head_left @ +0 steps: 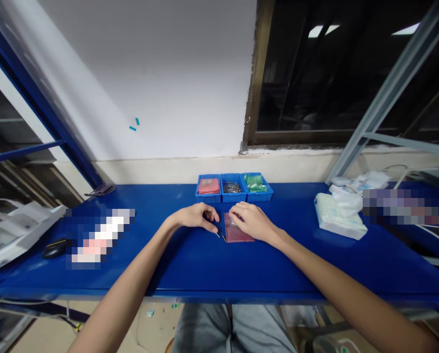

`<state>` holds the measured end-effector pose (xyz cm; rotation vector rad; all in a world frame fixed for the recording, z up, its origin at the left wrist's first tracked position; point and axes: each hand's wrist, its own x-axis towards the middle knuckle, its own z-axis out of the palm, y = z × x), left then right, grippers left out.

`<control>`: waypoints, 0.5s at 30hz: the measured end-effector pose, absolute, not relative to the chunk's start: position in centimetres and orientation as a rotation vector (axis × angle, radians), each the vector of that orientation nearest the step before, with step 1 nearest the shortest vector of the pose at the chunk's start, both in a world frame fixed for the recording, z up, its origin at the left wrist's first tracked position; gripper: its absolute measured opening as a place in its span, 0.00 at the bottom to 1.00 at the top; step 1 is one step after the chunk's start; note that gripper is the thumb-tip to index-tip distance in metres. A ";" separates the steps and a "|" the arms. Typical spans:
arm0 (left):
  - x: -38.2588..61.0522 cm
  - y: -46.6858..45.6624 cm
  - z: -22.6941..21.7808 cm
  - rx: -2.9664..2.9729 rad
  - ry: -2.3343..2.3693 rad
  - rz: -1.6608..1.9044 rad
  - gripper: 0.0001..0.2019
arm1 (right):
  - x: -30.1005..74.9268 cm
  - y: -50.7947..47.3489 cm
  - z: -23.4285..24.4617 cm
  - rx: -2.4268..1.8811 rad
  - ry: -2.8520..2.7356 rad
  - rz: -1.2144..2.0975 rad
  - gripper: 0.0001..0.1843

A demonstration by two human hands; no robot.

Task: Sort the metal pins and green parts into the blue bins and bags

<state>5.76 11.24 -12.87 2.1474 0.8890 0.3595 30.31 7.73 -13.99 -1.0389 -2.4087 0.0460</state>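
Note:
On the blue table lies a flat pink plastic bag (pixel 241 236). My right hand (pixel 255 221) is over its upper right part, fingers bent together and pressed onto it. Something small and pale shows beneath those fingertips, too unclear to name. Left of the bag hovers or rests my left hand (pixel 198 216), its fingers curled loosely and the thumb apart from them. Close to that thumb are a couple of thin, small metal pieces (pixel 223 238), one by the bag's left edge; whether the thumb touches one I cannot tell.
Three blue bins stand against the wall: one with pink bags (pixel 209 186), one with small metal parts (pixel 232 188), one with green bags (pixel 256 183). A tissue pack (pixel 339 215) lies at right. At left are a black mouse (pixel 54 248) and a white power strip (pixel 24 235).

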 end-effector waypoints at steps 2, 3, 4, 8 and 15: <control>5.7 11.0 -12.6 2.216 0.821 0.326 0.17 | 30.2 7.6 -14.0 -1.027 -2.428 0.052 0.12; 5.7 10.9 -12.5 2.247 0.791 0.312 0.16 | 30.1 7.5 -14.0 -1.024 -2.432 0.060 0.12; 5.7 10.8 -12.4 2.277 0.769 0.301 0.15 | 30.1 7.4 -14.0 -1.023 -2.431 0.071 0.12; 6.1 10.6 -12.4 2.345 0.738 0.265 0.10 | 30.0 7.4 -14.1 -1.028 -2.408 0.113 0.13; 5.9 11.0 -12.4 2.187 0.831 0.301 0.07 | 30.2 7.6 -14.1 -1.029 -2.437 0.065 0.12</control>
